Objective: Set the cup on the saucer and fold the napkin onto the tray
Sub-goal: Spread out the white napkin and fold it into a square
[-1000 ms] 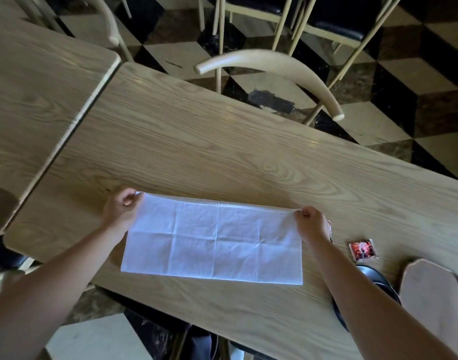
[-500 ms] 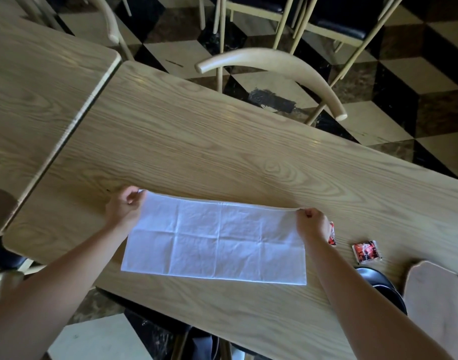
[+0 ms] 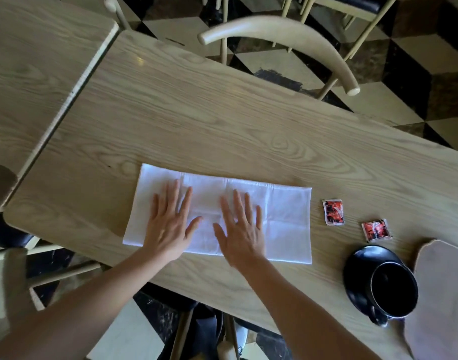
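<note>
While the wood desk (image 3: pixel 222 105) carries everything, white napkin (image 3: pixel 282 224) lies flat near its near edge, folded to a long strip. Wooden tray (image 3: pixel 441 294) at near right, beside black saucer (image 3: pixel 357 268) with black cup (image 3: pixel 394 292) already on it. Left hand (image 3: pixel 168 229) and right hand (image 3: pixel 242 235) pressed flat on napkin, fingers spread, no grip closed on anything. Two red sachets (image 3: pixel 333 212) right of napkin. Napkin looks thin, soft, light; likely best pinched at corners.
</note>
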Motion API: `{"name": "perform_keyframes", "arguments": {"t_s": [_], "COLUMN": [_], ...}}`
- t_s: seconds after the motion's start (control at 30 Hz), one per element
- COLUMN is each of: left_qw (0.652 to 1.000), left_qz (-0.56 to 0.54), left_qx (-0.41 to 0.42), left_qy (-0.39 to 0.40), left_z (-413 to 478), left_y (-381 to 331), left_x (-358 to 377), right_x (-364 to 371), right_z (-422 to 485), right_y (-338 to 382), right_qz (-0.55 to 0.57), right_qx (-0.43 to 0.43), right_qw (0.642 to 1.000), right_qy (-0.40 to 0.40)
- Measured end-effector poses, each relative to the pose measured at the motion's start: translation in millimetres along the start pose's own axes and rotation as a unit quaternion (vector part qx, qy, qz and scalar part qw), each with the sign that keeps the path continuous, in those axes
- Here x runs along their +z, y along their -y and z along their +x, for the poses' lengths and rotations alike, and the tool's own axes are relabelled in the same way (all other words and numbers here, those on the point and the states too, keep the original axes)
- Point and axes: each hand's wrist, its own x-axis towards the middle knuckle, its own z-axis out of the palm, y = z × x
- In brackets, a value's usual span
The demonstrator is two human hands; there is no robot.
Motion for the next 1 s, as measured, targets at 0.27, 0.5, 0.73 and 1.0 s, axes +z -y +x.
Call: {"name": "perform_keyframes", "arguments": {"t_s": [0.27,0.5,0.73,1.0], "left_qw": [0.998,0.999,0.994,0.998], "left_qz": [0.045,0.049,0.009,0.027], "left_qx": [-0.014,-0.001,0.102,0.031], "left_qy": [-0.037,-0.012,-0.025,-0.038], "left_z": [-5.5,-7.0,-12.7,-35.7], "left_y": [30.5,38.2,-42.6,2.7], "left_x": [6.4,-1.1,5.8,15.4], "right_x": [10.8,-0.3,6.1,9.1], "right_z": [-41.1,-55.9,-16.4,-28.0], "right_y": [-73.7,-94.5,-7.3,-65.2], "right_qz": [-0.066,-0.059,0.014,-0.036], "right_qx": [0.126,0.156,0.055,0.095], "right_qw": [0.99,0.986,0.998,0.994], "right_qy": [-0.016,0.006,-0.024,-0.041]}}
